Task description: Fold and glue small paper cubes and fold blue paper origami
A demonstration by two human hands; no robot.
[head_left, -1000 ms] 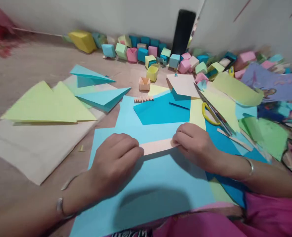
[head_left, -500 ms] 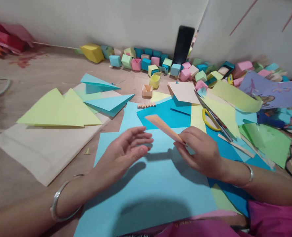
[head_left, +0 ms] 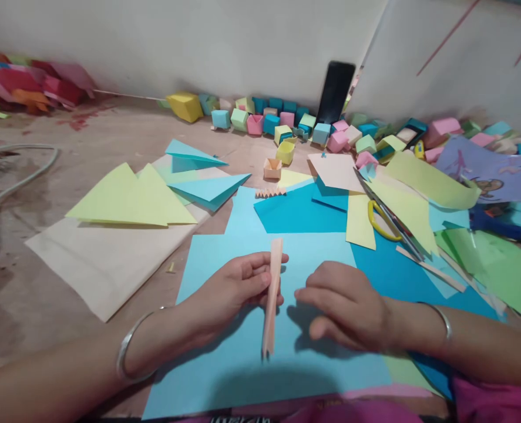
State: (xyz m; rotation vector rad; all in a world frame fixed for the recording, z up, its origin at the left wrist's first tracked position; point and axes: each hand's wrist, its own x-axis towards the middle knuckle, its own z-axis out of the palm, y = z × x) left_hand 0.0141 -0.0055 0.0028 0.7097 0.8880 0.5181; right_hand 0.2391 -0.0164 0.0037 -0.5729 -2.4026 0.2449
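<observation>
My left hand (head_left: 246,281) holds a narrow folded strip of peach paper (head_left: 273,294) between thumb and fingers. The strip stands nearly lengthwise to me, its near end showing pointed folded edges. To its right, my right hand (head_left: 348,308) hovers apart from the strip, thumb and fingers separated, with nothing in it. Both hands are above a large light blue sheet (head_left: 225,364). Beyond them lies a small zigzag-folded peach strip (head_left: 271,192), near a little peach paper box (head_left: 272,168) and a yellow one (head_left: 285,153).
Folded yellow paper (head_left: 132,200) and blue folded pieces (head_left: 211,188) lie left on a white sheet (head_left: 88,270). Yellow-handled scissors (head_left: 381,223) rest at right on coloured sheets. A phone (head_left: 336,91) leans on the wall behind a row of small paper boxes (head_left: 271,124).
The peach strip has passed from my right hand to my left and turned to point toward me. My right hand has let go and sits slightly lower.
</observation>
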